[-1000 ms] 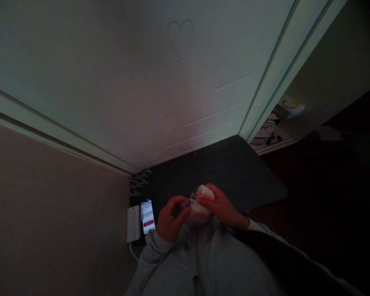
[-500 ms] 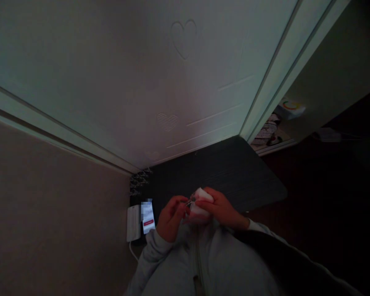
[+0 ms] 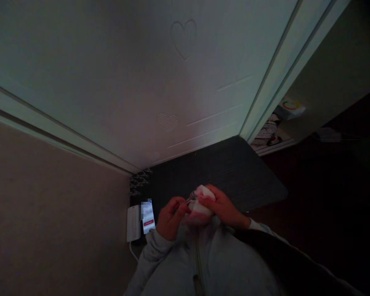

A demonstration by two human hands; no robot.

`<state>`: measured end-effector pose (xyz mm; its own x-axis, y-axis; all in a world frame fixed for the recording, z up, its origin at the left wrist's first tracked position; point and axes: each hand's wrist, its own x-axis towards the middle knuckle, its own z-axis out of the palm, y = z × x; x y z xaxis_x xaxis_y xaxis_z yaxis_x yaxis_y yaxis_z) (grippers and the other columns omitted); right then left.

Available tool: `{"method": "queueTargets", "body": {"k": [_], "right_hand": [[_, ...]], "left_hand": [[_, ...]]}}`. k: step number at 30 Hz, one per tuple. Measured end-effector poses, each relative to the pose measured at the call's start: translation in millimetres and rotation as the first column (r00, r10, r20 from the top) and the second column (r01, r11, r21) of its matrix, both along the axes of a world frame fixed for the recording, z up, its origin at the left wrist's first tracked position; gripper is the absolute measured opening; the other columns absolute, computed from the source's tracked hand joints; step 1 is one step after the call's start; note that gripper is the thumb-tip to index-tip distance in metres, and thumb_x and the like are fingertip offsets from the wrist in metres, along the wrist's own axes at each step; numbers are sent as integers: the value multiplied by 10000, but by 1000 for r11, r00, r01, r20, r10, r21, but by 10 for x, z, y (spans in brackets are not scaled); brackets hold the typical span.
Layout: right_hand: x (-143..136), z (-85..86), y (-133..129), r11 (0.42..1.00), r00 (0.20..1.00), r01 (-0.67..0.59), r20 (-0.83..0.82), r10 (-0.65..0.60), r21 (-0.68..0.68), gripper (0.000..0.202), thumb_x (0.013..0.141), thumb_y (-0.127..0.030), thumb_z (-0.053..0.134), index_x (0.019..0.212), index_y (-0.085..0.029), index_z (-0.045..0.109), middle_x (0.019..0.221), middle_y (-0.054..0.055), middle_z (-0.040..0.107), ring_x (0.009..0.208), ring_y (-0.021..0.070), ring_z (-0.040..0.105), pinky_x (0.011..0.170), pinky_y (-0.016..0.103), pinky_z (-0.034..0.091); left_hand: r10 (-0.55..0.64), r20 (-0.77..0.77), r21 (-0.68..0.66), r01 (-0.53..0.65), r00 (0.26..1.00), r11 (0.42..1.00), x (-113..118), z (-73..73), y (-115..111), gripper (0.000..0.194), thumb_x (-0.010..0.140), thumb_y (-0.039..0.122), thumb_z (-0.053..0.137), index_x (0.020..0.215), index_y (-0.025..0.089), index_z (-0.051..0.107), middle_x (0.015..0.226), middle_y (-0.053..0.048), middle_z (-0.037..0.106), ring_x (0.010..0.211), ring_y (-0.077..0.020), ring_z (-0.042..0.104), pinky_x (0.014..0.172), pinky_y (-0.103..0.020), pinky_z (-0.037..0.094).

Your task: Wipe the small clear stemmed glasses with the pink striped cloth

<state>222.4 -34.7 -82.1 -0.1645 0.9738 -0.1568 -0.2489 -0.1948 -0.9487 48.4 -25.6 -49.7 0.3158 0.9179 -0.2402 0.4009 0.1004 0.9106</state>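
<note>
Close to my body, my right hand [image 3: 223,206] is closed round a soft white and pink bundle [image 3: 200,209], like cloth or tissue; the dimness hides its exact kind. My left hand [image 3: 172,218] pinches a thin, shiny, pale piece [image 3: 190,200] at the bundle's left side. That piece reaches from the left fingertips to the bundle. I cannot make out whether it is a tool or part of the bundle.
Below the hands lies a dark board-like tabletop [image 3: 222,164] against a white panel with heart reliefs [image 3: 168,122]. At its left are a lit phone [image 3: 148,218], a white power strip [image 3: 133,224] and a spiky metallic cluster [image 3: 138,181]. A white box [image 3: 291,109] sits at right.
The bundle has turned slightly and shifted a little to the right with my right hand. My left hand still pinches the thin shiny piece, nearly in place.
</note>
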Motion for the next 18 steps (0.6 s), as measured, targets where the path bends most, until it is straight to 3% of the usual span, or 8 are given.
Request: {"method": "queueTargets", "body": {"k": [4, 7, 13, 18], "right_hand": [[0, 35, 0, 998, 996, -64, 56, 63, 19, 190, 730, -310, 551, 853, -166, 569, 726, -11, 530, 635, 108, 473, 578, 217, 382], [-4, 54, 4, 997, 992, -75, 105, 73, 17, 161, 723, -296, 554, 807, -160, 578, 696, -13, 529, 623, 110, 469, 564, 217, 374], [-16, 48, 15, 999, 991, -35, 130, 33, 11, 116, 713, -280, 558, 735, -170, 532, 651, -35, 480, 594, 101, 441, 544, 210, 360], [-21, 19, 8, 1000, 998, 28, 50, -28, 1, 156, 709, -294, 574, 741, -176, 478, 648, -45, 457, 589, 94, 431, 546, 208, 373]], "left_hand": [[-11, -29, 74, 13, 1000, 997, 18, 51, 16, 393, 823, 428, 321, 630, 151, 523, 618, -3, 495, 608, -124, 470, 595, -244, 363], [-9, -23, 68, 11, 1000, 998, 27, 56, 20, 422, 818, 445, 316, 607, 148, 529, 612, -8, 491, 608, -130, 469, 595, -251, 360], [49, 108, 10, -50, 993, 999, 16, -31, -4, 324, 793, 404, 426, 1008, 167, 480, 718, -9, 530, 654, -128, 496, 620, -247, 395], [27, 86, 61, -32, 996, 998, -8, -103, -21, 359, 708, 316, 584, 1026, 200, 462, 810, -14, 537, 723, -132, 514, 695, -264, 410]]}}
